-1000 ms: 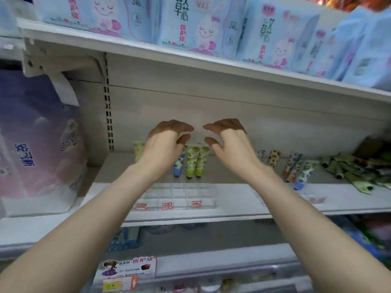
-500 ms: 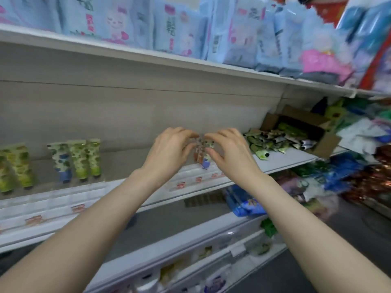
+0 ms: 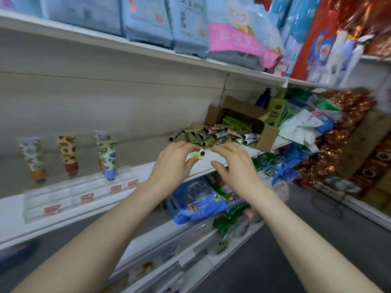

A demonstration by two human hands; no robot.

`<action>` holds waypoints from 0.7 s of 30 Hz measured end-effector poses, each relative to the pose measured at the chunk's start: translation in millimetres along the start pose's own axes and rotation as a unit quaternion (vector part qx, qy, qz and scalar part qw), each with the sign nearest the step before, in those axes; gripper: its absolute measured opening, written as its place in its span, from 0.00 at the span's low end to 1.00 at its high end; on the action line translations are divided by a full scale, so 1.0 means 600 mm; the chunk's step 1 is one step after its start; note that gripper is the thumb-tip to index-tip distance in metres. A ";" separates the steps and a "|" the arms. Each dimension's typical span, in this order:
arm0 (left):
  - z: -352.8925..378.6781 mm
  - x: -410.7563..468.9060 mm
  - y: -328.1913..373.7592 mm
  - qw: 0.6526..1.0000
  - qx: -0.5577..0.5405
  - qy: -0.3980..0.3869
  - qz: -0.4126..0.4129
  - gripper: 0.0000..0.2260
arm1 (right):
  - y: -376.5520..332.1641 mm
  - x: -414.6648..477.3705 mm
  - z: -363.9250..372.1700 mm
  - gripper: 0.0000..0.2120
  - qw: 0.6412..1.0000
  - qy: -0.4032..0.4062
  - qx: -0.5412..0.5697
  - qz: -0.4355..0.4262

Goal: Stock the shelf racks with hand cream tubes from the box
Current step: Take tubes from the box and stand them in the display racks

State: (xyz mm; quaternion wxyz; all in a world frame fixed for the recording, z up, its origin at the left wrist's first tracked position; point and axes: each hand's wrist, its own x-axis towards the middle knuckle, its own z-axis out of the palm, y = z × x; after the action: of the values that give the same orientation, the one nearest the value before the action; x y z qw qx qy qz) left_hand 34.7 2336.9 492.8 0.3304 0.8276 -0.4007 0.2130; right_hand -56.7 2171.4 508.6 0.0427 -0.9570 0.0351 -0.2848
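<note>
Two reaching together: left hand and right hand by the hand cream tubes spilling from the cardboard box on the shelf.
Both hands' fingers are loosely curved. The right holds nothing. A green tube sits at the left fingertips, but I cannot tell if it is gripped. Well left, upright tubes stand in the clear rack.

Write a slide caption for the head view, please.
Left hand and right hand flank a green tube near the box.
</note>
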 end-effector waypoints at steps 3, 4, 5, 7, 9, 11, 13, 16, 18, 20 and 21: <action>0.048 0.032 -0.009 1.000 -0.004 -0.015 -0.016 0.12 | 0.047 0.011 0.022 0.18 0.999 -0.014 0.011 0.033; 0.058 0.040 -0.016 1.000 -0.002 -0.017 -0.025 0.12 | 0.057 0.015 0.030 0.19 0.999 -0.021 0.016 0.039; 0.071 0.053 -0.025 0.999 0.002 -0.018 -0.032 0.12 | 0.072 0.025 0.041 0.19 0.998 -0.028 0.020 0.042; 0.091 0.077 -0.047 0.998 0.010 -0.021 -0.051 0.13 | 0.094 0.048 0.061 0.19 0.998 -0.042 0.030 0.042; 0.108 0.099 -0.069 0.997 0.020 -0.023 -0.069 0.12 | 0.109 0.075 0.084 0.19 0.997 -0.054 0.036 0.045; 0.126 0.121 -0.091 0.995 0.043 -0.036 -0.082 0.13 | 0.119 0.104 0.110 0.20 0.996 -0.071 0.038 0.049; 0.141 0.139 -0.105 0.992 0.059 -0.061 -0.088 0.14 | 0.126 0.130 0.137 0.19 0.994 -0.081 0.050 0.047; 0.164 0.162 -0.121 0.991 0.064 -0.087 -0.077 0.18 | 0.137 0.162 0.178 0.16 0.993 -0.087 0.077 0.037; 0.180 0.170 -0.126 0.987 0.074 -0.119 -0.072 0.20 | 0.144 0.175 0.200 0.15 0.991 -0.099 0.086 0.027; 0.197 0.176 -0.130 0.984 0.084 -0.145 -0.066 0.20 | 0.155 0.187 0.217 0.14 0.989 -0.115 0.087 0.012; 0.204 0.180 -0.132 0.982 0.093 -0.149 -0.065 0.20 | 0.164 0.192 0.224 0.14 0.989 -0.121 0.088 0.004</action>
State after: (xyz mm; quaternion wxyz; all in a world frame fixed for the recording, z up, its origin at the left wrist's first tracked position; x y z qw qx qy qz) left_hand 172.6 2229.2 444.9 0.2017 0.9015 -0.3692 0.1015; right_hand 109.0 2071.6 448.9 0.1318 -0.9767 0.0079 -0.1692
